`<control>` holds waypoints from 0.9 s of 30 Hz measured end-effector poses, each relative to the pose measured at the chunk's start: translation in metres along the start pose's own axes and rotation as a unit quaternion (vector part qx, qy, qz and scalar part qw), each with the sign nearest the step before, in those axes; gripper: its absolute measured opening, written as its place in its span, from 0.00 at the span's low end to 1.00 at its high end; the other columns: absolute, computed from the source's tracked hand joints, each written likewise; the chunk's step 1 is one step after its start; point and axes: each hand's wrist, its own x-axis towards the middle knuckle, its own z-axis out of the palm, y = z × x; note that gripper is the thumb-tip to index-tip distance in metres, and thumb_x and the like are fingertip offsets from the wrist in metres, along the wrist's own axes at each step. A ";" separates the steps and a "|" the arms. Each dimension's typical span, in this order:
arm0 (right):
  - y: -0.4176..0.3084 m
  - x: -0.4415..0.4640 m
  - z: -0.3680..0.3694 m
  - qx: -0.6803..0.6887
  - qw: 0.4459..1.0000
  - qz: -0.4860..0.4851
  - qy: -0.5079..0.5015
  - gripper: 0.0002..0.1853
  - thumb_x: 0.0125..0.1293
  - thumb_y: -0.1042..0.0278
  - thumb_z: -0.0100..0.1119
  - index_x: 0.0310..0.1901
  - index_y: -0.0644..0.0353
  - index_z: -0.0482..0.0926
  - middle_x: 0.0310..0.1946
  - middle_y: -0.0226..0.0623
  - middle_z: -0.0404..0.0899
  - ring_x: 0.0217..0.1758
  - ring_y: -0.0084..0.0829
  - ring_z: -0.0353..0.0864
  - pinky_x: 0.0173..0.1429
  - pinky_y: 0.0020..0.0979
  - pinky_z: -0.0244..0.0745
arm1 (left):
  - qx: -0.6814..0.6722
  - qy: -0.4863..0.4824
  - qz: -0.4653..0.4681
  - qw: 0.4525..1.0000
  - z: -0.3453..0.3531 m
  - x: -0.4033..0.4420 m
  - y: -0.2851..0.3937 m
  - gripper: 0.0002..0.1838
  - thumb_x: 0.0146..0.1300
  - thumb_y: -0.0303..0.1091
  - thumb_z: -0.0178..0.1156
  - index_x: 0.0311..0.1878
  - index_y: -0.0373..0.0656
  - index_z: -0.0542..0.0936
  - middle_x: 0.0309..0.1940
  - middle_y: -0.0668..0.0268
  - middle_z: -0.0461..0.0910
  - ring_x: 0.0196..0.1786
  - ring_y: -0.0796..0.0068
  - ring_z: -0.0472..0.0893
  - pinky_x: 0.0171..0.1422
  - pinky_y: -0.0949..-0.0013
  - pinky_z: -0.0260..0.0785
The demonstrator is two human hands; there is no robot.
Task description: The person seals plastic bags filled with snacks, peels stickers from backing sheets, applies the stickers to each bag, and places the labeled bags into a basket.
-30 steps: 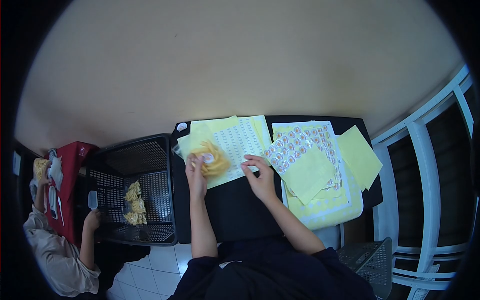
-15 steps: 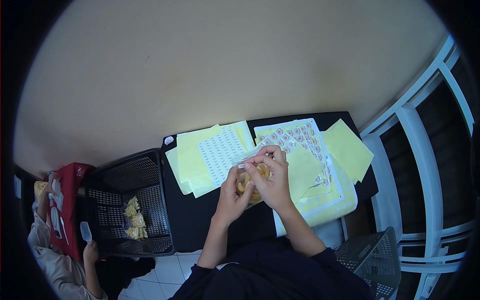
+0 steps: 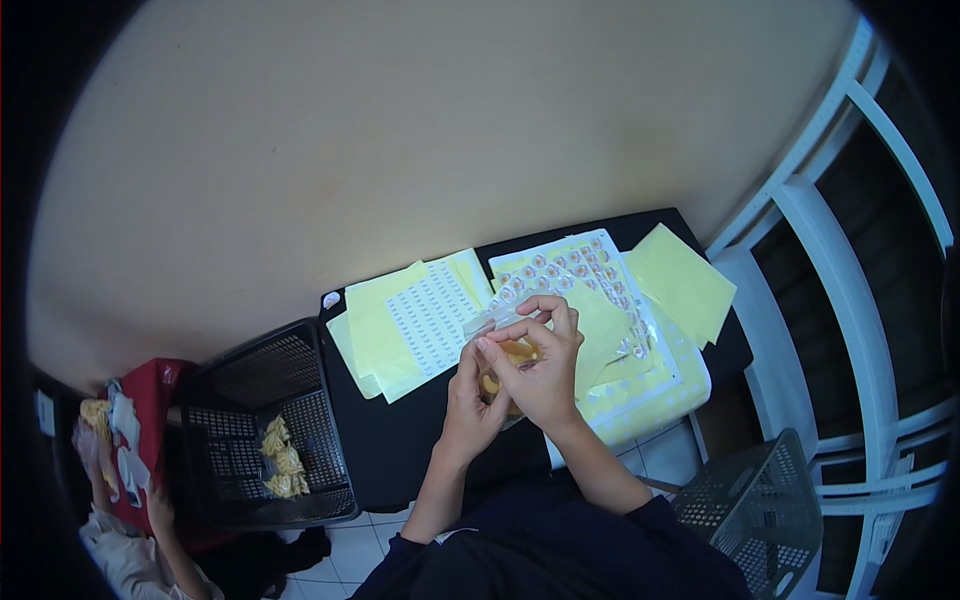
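Note:
A clear plastic bag (image 3: 520, 350) with yellow snack pieces is held between both hands over the front of the table. My left hand (image 3: 472, 400) grips its left side, fingers closed on the plastic. My right hand (image 3: 545, 365) pinches the bag's upper part, thumb and fingertips close to those of my left hand. Beyond the hands, a sheet of small printed labels (image 3: 430, 315) lies on yellow paper. To its right are sheets of round stickers (image 3: 600, 262), partly covered by a yellow sheet (image 3: 600, 325).
A black crate (image 3: 335, 440) with bagged snacks (image 3: 283, 460) stands left of the black table (image 3: 385, 450). Further left, a co-worker's hands are at a red-covered table (image 3: 150, 400). A grey-green basket (image 3: 750, 510) is at lower right, near white framing (image 3: 845, 290).
The bag has come from the left, over the label sheet, to in front of me. My right hand has closed on it beside my left. The co-worker no longer visibly holds up the scoop.

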 end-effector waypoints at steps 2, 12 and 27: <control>-0.002 0.000 -0.009 -0.024 1.000 0.003 0.015 0.09 0.39 0.68 0.67 0.25 0.55 0.77 0.36 0.31 0.65 0.40 0.30 0.63 0.47 0.32 0.56 | -0.001 -0.011 0.003 1.000 0.006 -0.002 0.005 0.33 0.52 0.20 0.51 0.62 0.38 0.51 0.55 0.55 0.63 0.58 0.64 0.65 0.60 0.65 0.57; 0.007 -0.019 -0.061 0.027 0.991 0.059 0.113 0.19 0.36 0.68 0.69 0.32 0.57 0.71 0.38 0.36 0.64 0.46 0.34 0.62 0.51 0.36 0.55 | -0.085 -0.095 0.008 0.992 0.048 -0.010 0.027 0.32 0.52 0.20 0.51 0.61 0.37 0.51 0.52 0.53 0.67 0.55 0.65 0.68 0.57 0.67 0.61; 0.055 -0.139 -0.230 0.062 0.971 0.170 0.158 0.30 0.44 0.66 0.67 0.49 0.62 0.64 0.45 0.37 0.68 0.43 0.28 0.70 0.44 0.26 0.64 | -0.245 -0.198 -0.072 0.946 0.181 -0.054 0.069 0.30 0.55 0.20 0.51 0.60 0.38 0.52 0.50 0.53 0.67 0.51 0.70 0.70 0.53 0.72 0.63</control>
